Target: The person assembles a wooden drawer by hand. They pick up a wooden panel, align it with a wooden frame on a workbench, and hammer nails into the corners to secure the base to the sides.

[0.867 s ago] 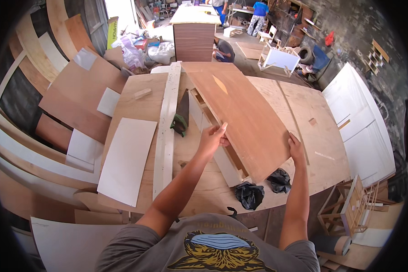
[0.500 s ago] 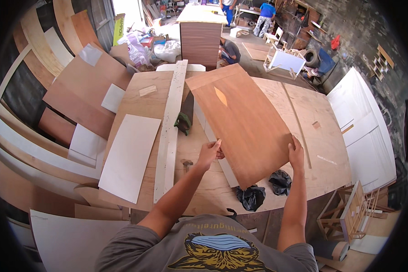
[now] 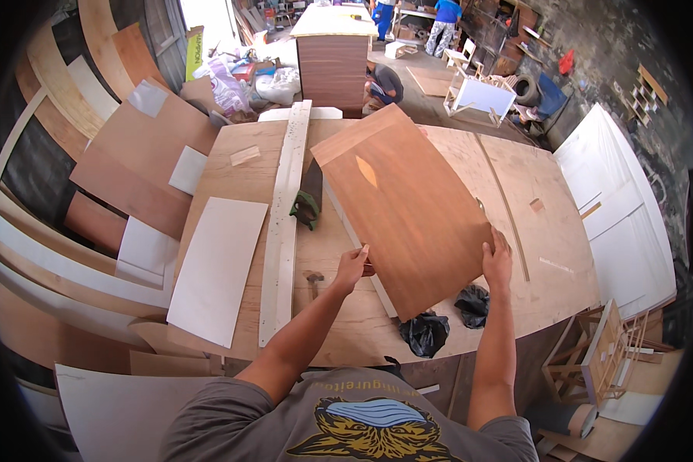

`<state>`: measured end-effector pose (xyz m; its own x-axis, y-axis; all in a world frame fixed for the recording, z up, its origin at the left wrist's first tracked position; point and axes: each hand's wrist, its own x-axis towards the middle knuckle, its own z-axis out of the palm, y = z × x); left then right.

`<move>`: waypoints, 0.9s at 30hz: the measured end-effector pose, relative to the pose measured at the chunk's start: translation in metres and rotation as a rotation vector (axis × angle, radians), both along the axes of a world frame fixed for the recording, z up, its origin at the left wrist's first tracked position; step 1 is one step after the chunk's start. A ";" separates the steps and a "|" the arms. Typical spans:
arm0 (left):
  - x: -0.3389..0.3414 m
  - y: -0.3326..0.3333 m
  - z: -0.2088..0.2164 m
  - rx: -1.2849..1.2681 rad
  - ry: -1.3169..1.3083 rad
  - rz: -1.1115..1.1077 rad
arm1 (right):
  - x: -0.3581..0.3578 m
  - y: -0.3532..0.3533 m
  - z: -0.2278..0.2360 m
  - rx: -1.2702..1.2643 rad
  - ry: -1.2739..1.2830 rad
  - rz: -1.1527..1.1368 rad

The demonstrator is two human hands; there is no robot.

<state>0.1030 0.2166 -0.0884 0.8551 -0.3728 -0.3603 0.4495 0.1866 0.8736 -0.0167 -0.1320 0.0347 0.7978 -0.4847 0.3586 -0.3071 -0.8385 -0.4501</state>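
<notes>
"Both hands are at the panel, yes? Please tell me how they hold it."

"Left hand [image 3: 353, 267] grips the left edge of the brown wooden panel [image 3: 412, 223], with the thumb on the upper face. Right hand [image 3: 498, 258] grasps the opposite edge, near the corner closest to the person."

"And where is this panel exactly?"

"It is above the worktable [image 3: 335, 333], placed at a slant, and a pale strip [image 3: 383, 295] shows under its left side. If the panel rests there or is raised, I cannot tell."

"What is around it?"

"Two black plastic bags are just beyond its near end, one [image 3: 423, 336] more to the left, the other [image 3: 472, 306] close to the right hand. On the left side I see a tool with green handle [image 3: 306, 208], a small hammer [image 3: 313, 277], a long white board [image 3: 285, 231] and a white sheet [image 3: 217, 269]."
</notes>
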 end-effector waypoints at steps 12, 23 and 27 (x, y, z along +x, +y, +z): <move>0.001 -0.012 -0.019 0.079 0.057 0.000 | 0.000 0.009 0.002 -0.070 -0.047 -0.018; 0.009 -0.011 -0.013 0.078 0.068 0.048 | 0.001 0.005 -0.006 -0.059 -0.070 -0.052; 0.010 -0.006 -0.009 0.069 0.052 0.026 | 0.002 0.006 -0.004 -0.038 -0.083 -0.048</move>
<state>0.1131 0.2106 -0.0973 0.8434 -0.3237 -0.4288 0.4905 0.1386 0.8603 -0.0149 -0.1264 0.0304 0.7410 -0.5062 0.4413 -0.3103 -0.8408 -0.4435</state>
